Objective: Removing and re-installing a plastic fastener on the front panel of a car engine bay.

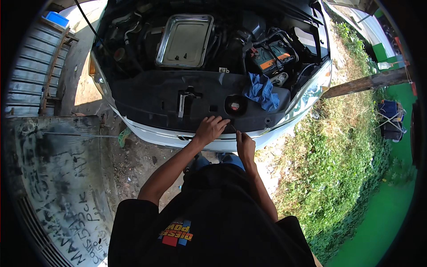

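A black plastic cover (147, 95) spans the front edge of a car's engine bay. My left hand (211, 130) rests on its front edge, fingers laid over the plastic. Just to the right, my right hand (246, 146) is closed round a thin tool (233, 128), perhaps a small screwdriver. The tool's tip points at the cover's edge beside my left fingertips; whether it touches is too small to tell. A crumpled blue cloth (262, 91) lies on the cover's right side. Farther back, a shiny metal tray (184, 38) holds a few small dark pieces.
The battery (272, 58) sits at the right of the engine bay. A thin rod (89, 20) props the left side. The white bumper (169, 139) curves below my hands. At left stands a scrawled-on panel (58, 178); grass (324, 178) and a wooden post (364, 83) are at right.
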A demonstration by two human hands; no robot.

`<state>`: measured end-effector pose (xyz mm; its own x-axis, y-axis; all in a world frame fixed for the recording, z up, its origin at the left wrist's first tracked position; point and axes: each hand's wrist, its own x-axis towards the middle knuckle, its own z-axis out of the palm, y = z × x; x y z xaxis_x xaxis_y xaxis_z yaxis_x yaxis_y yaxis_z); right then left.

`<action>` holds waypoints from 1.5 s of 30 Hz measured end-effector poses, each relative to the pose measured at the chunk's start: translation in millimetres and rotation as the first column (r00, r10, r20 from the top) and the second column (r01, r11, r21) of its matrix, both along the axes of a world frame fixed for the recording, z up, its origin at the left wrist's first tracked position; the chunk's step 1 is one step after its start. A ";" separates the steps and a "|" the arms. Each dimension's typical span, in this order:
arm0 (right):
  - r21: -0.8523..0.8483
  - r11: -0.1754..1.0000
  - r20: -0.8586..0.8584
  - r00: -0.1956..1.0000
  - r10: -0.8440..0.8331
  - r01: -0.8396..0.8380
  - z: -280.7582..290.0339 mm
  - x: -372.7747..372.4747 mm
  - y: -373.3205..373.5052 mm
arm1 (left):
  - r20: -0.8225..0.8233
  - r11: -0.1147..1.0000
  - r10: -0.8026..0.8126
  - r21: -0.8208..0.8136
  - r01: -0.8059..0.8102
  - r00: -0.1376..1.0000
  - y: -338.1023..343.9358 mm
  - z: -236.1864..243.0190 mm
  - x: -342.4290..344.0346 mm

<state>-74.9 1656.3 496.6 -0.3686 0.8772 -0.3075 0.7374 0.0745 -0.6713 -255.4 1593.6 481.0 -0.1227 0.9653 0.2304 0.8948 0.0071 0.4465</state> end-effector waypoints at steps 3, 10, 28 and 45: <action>-0.157 0.986 0.056 0.997 -0.043 0.052 -0.1 10.9 7.4 | -0.087 0.976 -0.190 -0.128 0.178 0.978 18.5 -5.0 -17.4; -0.249 0.966 -0.077 0.992 -0.096 0.074 -5.9 16.9 10.2 | -0.392 0.883 -0.459 -0.302 0.360 0.797 56.0 -3.1 -22.1; -0.265 0.961 -0.104 0.989 -0.104 0.073 -13.1 6.4 31.3 | -0.180 0.979 -0.100 -0.196 0.064 0.979 58.2 -12.2 -2.0; -0.068 0.994 -0.106 0.990 -0.092 0.085 -13.7 4.7 54.8 | 0.107 0.678 0.724 -0.290 -0.675 0.682 92.7 -16.7 68.9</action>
<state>-70.2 1711.1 482.8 -0.3249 0.8878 -0.3259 0.6611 -0.0332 -0.7495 -186.5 1686.3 464.3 -0.8003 0.5950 -0.0739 0.4790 0.7087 0.5180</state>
